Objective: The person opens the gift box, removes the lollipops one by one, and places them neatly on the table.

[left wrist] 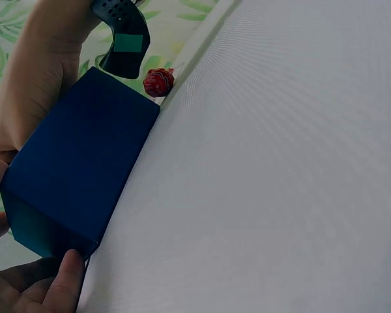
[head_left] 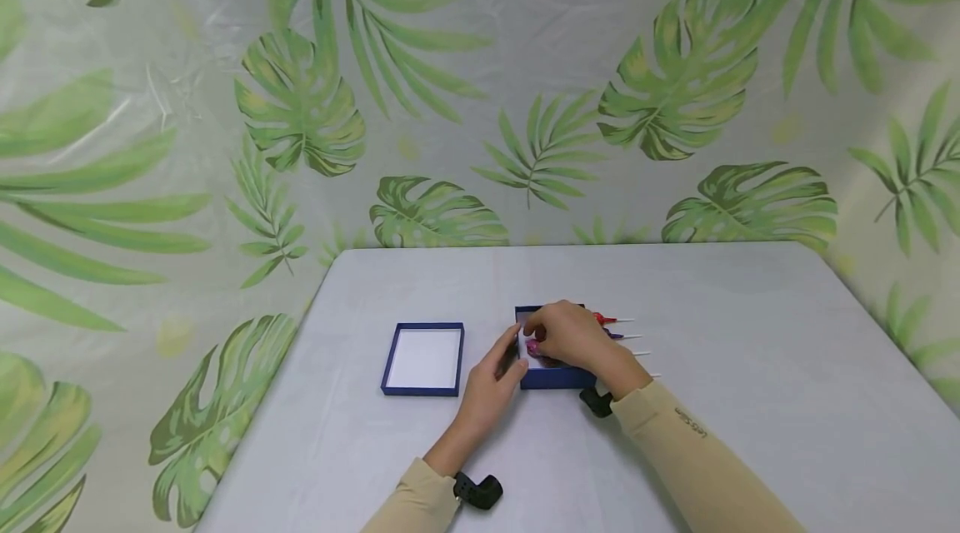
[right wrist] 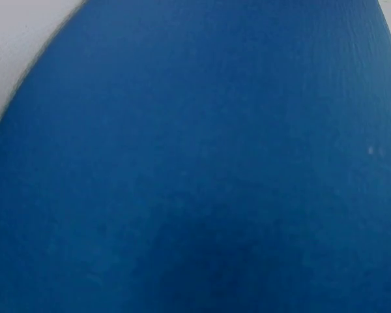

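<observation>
A blue box (head_left: 555,379) with a white inside stands near the middle of the table. My left hand (head_left: 491,383) rests against its left end, fingers along the wall and thumb near the front corner; the left wrist view shows a fingertip (left wrist: 70,277) on the lower corner. Over the box reaches my right hand (head_left: 566,333), fingers bent down inside. Right below its fingertips is a pink-wrapped sweet (head_left: 532,347); I cannot tell whether they pinch it. Part of the box's inside is hidden by this hand. The box wall (right wrist: 195,130) fills the right wrist view.
To the left lies a shallow blue-rimmed tray or lid (head_left: 423,391), white inside. Several lollipops lie right of the box, among them a red one (head_left: 602,318) and a purple one (head_left: 612,335), white sticks pointing right. A leaf-patterned sheet (head_left: 540,58) hangs behind the table.
</observation>
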Motion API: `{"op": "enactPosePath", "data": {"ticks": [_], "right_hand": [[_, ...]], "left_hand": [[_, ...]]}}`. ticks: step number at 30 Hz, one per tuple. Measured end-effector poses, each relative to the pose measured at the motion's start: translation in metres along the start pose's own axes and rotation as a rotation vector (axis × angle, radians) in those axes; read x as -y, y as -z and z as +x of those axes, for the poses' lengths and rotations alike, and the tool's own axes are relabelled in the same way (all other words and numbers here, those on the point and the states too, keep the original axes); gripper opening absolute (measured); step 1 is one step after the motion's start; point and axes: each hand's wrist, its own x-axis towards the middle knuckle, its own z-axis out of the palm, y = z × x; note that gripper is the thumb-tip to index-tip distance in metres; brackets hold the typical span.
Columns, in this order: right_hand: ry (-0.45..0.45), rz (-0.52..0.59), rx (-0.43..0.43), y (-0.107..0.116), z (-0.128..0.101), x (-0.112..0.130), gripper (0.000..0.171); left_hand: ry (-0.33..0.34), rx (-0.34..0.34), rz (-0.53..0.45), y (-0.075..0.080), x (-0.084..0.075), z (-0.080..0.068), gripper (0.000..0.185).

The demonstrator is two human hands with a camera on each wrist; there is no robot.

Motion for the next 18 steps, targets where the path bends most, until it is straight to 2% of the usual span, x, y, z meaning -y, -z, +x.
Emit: {"op": "enactPosePath", "data": {"ticks": [2, 6, 8, 18], "right_hand": [[-0.001, -0.009, 0.007, 0.0, 0.001, 0.001, 0.02], [0.016, -0.038, 0.017, 0.001, 0.003, 0.004, 0.02], [0.027, -0.054, 0.015, 0.0, 0.003, 0.005, 0.02], [0.06, -0.088, 0.024, -0.007, 0.003, 0.003, 0.018]], "left_hand": [[-0.002, -0.005, 0.002, -0.001, 0.006, 0.002, 0.053], [-0.008, -0.002, 0.008, 0.001, 0.003, 0.001, 0.052], [0.008, 0.005, -0.005, 0.003, -0.007, -0.001, 0.052], [-0.009, 0.011, -0.011, 0.002, -0.005, -0.001, 0.053]]}}
